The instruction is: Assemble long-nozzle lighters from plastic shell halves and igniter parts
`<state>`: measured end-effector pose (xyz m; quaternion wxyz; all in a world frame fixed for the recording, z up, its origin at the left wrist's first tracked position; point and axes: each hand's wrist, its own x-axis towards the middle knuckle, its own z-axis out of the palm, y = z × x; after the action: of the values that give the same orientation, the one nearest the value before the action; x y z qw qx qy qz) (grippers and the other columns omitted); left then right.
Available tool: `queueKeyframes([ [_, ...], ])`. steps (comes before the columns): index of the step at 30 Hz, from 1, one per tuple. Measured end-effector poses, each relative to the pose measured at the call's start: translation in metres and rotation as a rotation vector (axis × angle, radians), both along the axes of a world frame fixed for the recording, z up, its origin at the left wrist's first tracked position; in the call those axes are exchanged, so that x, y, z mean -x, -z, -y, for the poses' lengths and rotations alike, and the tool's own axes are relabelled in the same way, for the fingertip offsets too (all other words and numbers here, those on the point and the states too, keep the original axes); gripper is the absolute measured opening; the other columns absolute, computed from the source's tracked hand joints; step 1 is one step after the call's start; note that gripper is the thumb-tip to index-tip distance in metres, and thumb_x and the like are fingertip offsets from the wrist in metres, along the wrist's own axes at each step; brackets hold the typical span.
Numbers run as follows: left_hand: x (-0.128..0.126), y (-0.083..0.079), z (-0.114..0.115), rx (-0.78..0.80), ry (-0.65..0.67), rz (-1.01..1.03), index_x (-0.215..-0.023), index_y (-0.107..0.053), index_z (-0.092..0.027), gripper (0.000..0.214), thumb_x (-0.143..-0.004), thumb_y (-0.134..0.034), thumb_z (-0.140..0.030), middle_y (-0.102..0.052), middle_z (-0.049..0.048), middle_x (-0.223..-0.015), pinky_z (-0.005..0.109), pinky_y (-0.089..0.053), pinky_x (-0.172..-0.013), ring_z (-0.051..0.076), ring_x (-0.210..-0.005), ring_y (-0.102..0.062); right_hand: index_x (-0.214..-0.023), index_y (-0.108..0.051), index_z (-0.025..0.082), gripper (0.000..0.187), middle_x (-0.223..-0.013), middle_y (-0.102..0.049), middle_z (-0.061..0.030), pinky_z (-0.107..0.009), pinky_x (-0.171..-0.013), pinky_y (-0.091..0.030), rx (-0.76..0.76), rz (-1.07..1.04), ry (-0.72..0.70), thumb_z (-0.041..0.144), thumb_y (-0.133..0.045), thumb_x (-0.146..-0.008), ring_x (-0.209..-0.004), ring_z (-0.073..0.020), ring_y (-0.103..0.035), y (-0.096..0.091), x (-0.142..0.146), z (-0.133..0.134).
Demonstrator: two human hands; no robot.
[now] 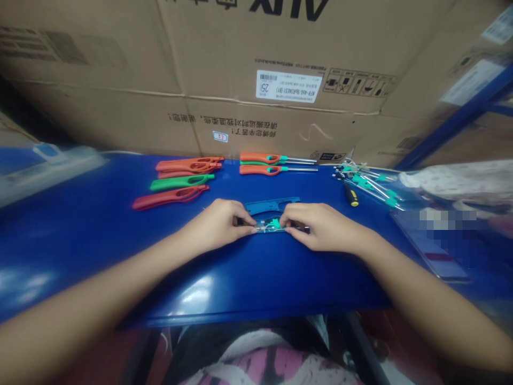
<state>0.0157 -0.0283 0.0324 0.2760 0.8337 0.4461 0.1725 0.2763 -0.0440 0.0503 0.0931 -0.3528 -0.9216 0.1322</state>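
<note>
My left hand (223, 221) and my right hand (316, 224) meet at the middle of the blue table (100, 235). Both pinch a small lighter inner part (269, 225), clear with a teal piece and a thin metal tube. The left fingers close on its left end, the right fingers on its right end. Just behind it lies a blue lighter shell half (271, 205), flat on the table and touched by neither hand.
Orange and green shell halves (180, 182) lie at the back left. Assembled orange lighters (276, 163) lie at the back centre. Several teal inner parts (371, 183) and a black-and-yellow screwdriver (351, 194) lie at the right. Cardboard boxes (256, 75) wall the back.
</note>
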Motion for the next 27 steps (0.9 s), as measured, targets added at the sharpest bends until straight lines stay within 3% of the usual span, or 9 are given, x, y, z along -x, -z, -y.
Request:
queueKeyframes([
  [10,0.0,-0.0012,0.0024,-0.02,-0.004,-0.011,-0.094,-0.083,-0.024,0.015,-0.081,-0.076,-0.029,-0.071,0.0027,-0.083,0.024,-0.042,-0.058,0.012,-0.063,-0.058,-0.095,-0.062,0.019,0.004,-0.093,-0.067,-0.0034,-0.026,-0.065,-0.04,0.014,0.008,0.047,0.019,-0.059,-0.093,-0.074,-0.0142,-0.057,0.0039,-0.0007,-0.0047],
  [18,0.0007,-0.0008,0.0049,-0.034,-0.003,-0.019,-0.095,-0.082,-0.023,0.017,-0.083,-0.073,-0.03,-0.071,0.0027,-0.084,0.024,-0.042,-0.058,0.012,-0.063,-0.059,-0.097,-0.067,0.018,0.015,-0.096,-0.068,-0.0057,-0.029,-0.068,-0.041,-0.086,0.124,0.008,0.02,-0.052,-0.098,-0.085,-0.0184,-0.063,0.0047,0.0015,-0.0035],
  [27,-0.0028,0.0016,0.0061,-0.078,0.002,0.024,-0.087,-0.08,-0.021,0.015,-0.086,-0.067,-0.029,-0.072,0.0028,-0.083,0.023,-0.043,-0.06,0.012,-0.063,-0.059,-0.093,-0.069,0.018,0.02,-0.094,-0.068,-0.006,-0.028,-0.066,-0.04,-0.118,0.117,0.001,0.024,-0.05,-0.1,-0.082,-0.017,-0.062,0.0055,0.0018,-0.0035],
])
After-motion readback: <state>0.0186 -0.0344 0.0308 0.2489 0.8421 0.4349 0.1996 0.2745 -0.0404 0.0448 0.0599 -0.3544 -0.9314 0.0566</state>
